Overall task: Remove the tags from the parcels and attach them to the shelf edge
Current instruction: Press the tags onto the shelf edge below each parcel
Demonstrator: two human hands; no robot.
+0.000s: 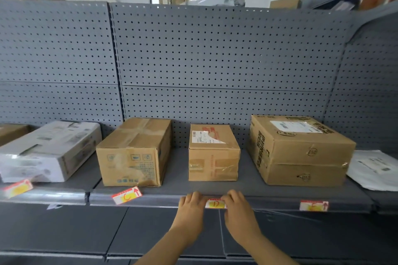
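Middle tag: it sits on the shelf edge, red and white with yellow on it, and we see it between our two hands.
Left hand: our fingers lie close together over the edge and press on the tag's left end.
Right hand: our fingers lie over the edge too, press on the tag's right end and cover that end.
Small box: it stands on the shelf just above the middle tag, with a half-torn white label on top.
Taped box: it stands left of the small box, and a tilted tag is stuck on the edge below it.
White box: it stands far left, and a far left tag sits below it.
Big box: it stands on the right, with a right tag on the edge below it.
White bag: it lies flat next to the big box.
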